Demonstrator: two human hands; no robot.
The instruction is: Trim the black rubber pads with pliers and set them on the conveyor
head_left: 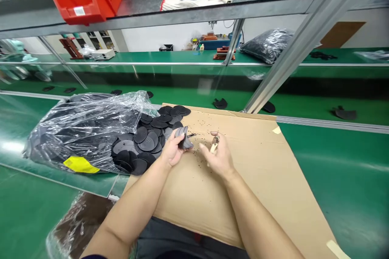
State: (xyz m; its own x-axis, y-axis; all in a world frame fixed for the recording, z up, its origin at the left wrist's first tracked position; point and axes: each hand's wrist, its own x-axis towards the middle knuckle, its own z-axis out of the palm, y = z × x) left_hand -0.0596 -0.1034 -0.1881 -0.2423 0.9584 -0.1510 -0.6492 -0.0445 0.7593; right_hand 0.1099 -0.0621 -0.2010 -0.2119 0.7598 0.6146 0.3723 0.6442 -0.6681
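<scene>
My left hand (172, 150) is closed around a few dark grey, bent round pads (186, 142), just above the cardboard sheet (258, 162). To its left lies a heap of black round pads (147, 143), some stacked on others. In my right hand (223, 160) is a small cream-coloured tool with a metallic part (214, 145); its kind is mostly hidden by my fingers. The two hands are apart, with the right one a short way to the right of the pads. Tiny black scraps (199, 156) are scattered on the cardboard between and around the hands.
A clear plastic bag (88, 121) full of black pads, with a yellow label (81, 164), lies left. Behind, a green conveyor belt (188, 93) carries several black pieces. A slanted metal post (291, 56) rises right. Overhead, a shelf holds a red bin (100, 0) and a glove (194, 1).
</scene>
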